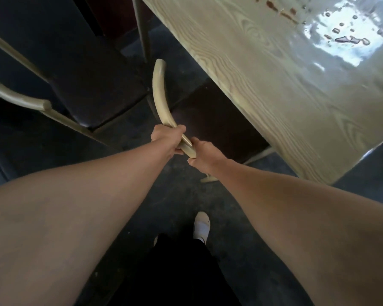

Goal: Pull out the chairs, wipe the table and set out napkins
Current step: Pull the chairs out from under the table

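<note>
A chair with a curved beige backrest [159, 93] and dark seat [210, 120] stands partly under the light wood-grain table [274, 89]. My left hand [166, 140] is shut on the backrest's near end. Just to its right, my right hand [202, 154] grips the same rail. The glossy tabletop carries water drops [349, 39] and reddish stains [283, 11] near its far right part. No napkins or cloth are in view.
A second chair [80, 85] with a beige frame and dark seat stands to the left, away from the table. A table leg [143, 34] rises behind the held chair. My white shoe [201, 226] is on the dark floor below.
</note>
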{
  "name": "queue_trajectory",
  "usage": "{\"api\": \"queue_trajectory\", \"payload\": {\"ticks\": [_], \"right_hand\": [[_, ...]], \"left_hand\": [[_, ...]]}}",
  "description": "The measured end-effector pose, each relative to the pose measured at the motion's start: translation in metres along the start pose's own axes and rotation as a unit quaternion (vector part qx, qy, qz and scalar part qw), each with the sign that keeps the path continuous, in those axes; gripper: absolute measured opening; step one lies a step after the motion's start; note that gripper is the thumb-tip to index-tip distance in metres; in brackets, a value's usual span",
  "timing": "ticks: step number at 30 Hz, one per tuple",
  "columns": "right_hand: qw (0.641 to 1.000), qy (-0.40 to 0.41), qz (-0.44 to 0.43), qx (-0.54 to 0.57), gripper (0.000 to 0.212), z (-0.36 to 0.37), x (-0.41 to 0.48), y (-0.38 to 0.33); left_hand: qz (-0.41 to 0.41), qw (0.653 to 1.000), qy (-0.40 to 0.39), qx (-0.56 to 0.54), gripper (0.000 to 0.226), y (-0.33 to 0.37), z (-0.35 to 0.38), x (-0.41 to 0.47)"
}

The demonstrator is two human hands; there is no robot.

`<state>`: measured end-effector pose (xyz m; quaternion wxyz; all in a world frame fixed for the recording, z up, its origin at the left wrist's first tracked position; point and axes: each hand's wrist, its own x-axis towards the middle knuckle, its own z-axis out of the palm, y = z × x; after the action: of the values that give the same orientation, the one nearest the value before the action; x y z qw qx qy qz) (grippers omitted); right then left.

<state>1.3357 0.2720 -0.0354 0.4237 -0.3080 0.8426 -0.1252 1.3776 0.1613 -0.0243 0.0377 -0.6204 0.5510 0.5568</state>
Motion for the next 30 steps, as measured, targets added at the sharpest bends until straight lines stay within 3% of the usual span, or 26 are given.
{"api": "queue_trajectory", "payload": {"ticks": [11, 17, 20, 25, 27, 28, 30], "right_hand": [[0.993, -0.050, 0.100, -0.024, 0.059, -0.030, 0.008, 0.013], [0.979, 0.057, 0.195, -0.031, 0.073, -0.031, 0.001, -0.004], [0.953, 0.108, 0.282, -0.021, 0.072, -0.028, -0.004, -0.023], [0.895, 0.162, 0.405, 0.091, 0.036, -0.024, -0.011, -0.047], [0.859, 0.157, 0.441, 0.210, 0.029, -0.023, -0.010, -0.052], [0.827, 0.155, 0.451, 0.296, 0.028, -0.025, -0.010, -0.053], [0.708, 0.152, 0.479, 0.496, 0.029, -0.029, -0.008, -0.056]], "left_hand": [[-0.014, 0.989, -0.100, 0.111, 0.030, 0.022, 0.023, 0.016], [-0.014, 0.950, -0.215, 0.224, 0.055, 0.033, -0.001, 0.020], [0.018, 0.946, -0.219, 0.240, 0.051, 0.045, -0.019, 0.029], [0.009, 0.949, -0.223, 0.224, 0.050, 0.065, -0.040, 0.046], [0.019, 0.948, -0.224, 0.226, 0.046, 0.071, -0.040, 0.050], [0.026, 0.947, -0.226, 0.228, 0.045, 0.073, -0.039, 0.052], [0.030, 0.946, -0.231, 0.227, 0.043, 0.075, -0.036, 0.053]]}}
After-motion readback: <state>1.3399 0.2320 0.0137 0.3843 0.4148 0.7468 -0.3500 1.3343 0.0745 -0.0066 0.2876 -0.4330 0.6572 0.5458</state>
